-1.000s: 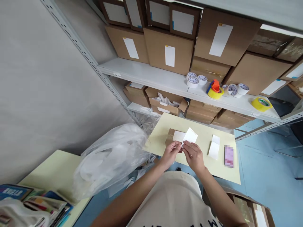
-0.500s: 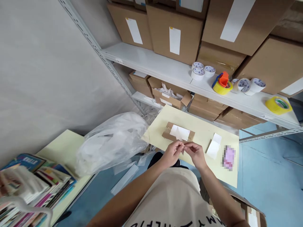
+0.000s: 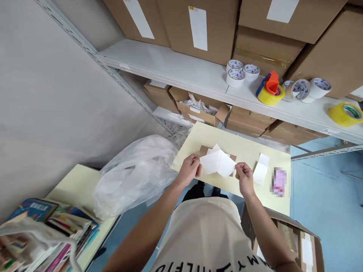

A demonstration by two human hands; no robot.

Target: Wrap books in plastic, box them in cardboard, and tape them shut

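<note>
My left hand [image 3: 189, 168] pinches one side of a white label sheet [image 3: 210, 162], and my right hand [image 3: 245, 177] pinches the opposite side. The sheet is spread between them in two angled flaps with a crease in the middle; whether these are a label and its backing I cannot tell. Behind and below it, a small brown cardboard box [image 3: 203, 149] lies on the pale yellow table [image 3: 246, 145], mostly covered from view. To the right of my right hand rests a folded white sheet [image 3: 261, 169]. Beyond that lies a blurred-out pink item [image 3: 279, 182].
A shelf [image 3: 198, 79] ahead carries large cartons [image 3: 198, 26], white tape rolls [image 3: 236, 77] and a yellow tape roll in a dispenser [image 3: 270, 92]. At left are a clear plastic bag [image 3: 133, 177] and stacked books [image 3: 65, 226]. An open carton [image 3: 319, 241] stands at lower right.
My hands have moved apart from a close pinch over the table's near edge. The white sheet is now spread wide between them, covering more of the box. The view has shifted slightly.
</note>
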